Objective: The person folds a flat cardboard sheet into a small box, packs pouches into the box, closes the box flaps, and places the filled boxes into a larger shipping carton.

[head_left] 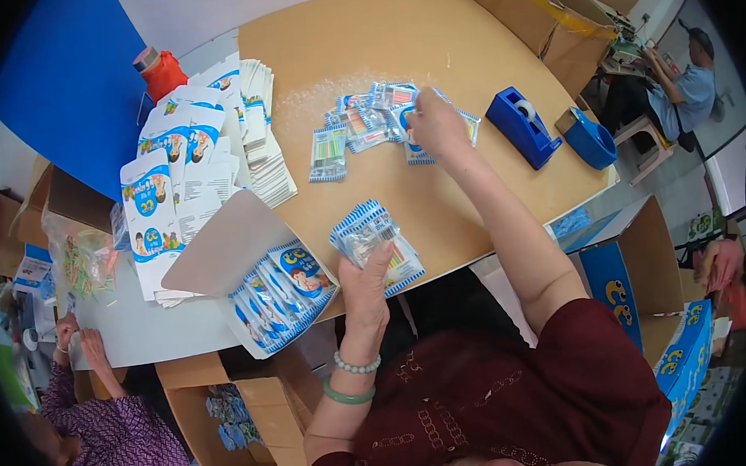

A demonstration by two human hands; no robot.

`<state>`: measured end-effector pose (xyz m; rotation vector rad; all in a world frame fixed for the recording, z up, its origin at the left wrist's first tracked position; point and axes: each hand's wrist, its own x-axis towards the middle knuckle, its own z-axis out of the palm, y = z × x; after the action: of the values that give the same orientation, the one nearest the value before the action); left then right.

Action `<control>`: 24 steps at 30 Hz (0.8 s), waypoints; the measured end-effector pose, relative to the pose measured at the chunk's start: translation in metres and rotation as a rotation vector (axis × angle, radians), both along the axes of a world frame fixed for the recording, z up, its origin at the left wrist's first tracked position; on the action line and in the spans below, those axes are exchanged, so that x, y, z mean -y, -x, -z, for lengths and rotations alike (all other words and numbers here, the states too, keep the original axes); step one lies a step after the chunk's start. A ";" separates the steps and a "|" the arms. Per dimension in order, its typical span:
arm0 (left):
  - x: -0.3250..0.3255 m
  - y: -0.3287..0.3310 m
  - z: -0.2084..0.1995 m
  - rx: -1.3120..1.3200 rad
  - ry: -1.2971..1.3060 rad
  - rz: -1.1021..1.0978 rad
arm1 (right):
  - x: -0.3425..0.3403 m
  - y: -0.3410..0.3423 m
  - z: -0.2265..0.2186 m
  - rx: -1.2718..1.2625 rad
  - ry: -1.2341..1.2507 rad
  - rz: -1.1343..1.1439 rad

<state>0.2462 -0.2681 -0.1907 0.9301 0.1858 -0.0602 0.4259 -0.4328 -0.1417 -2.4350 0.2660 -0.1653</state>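
Observation:
My left hand (366, 289), with a bead bracelet and a green bangle on its wrist, grips a small stack of clear packets (377, 233) with blue-striped ends near the table's front edge. My right hand (439, 128) reaches over a loose pile of similar packets (364, 121) in the middle of the table. Its fingers curl down onto a packet (417, 152) at the pile's right side; their tips are partly hidden. Just left of my left hand, an open white carton (212, 258) lies tilted with a row of blue and white packets (282, 290) inside.
Flattened printed cartons (153, 199) lie stacked at the left, below a red-covered bottle (161, 72). Two blue tape dispensers (520, 127) stand at the right. Cardboard boxes (268, 410) flank me below the table (327, 39). One person (117, 441) works at lower left, another (684, 86) sits far right.

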 end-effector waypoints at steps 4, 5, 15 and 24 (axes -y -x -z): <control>0.000 -0.002 0.003 -0.020 0.015 0.015 | 0.006 -0.008 0.027 0.055 0.568 0.108; 0.001 -0.002 0.003 -0.011 0.018 0.019 | 0.009 -0.009 0.027 0.054 0.567 0.105; -0.004 0.001 0.004 0.029 0.027 0.032 | -0.053 -0.014 -0.005 0.132 0.420 -0.930; 0.000 0.005 0.002 0.027 0.001 0.019 | -0.109 -0.052 -0.011 -0.150 0.929 -1.097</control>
<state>0.2412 -0.2683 -0.1926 0.9308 0.1525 -0.0652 0.4779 -0.3238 -0.1307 -3.0630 -1.3499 0.4850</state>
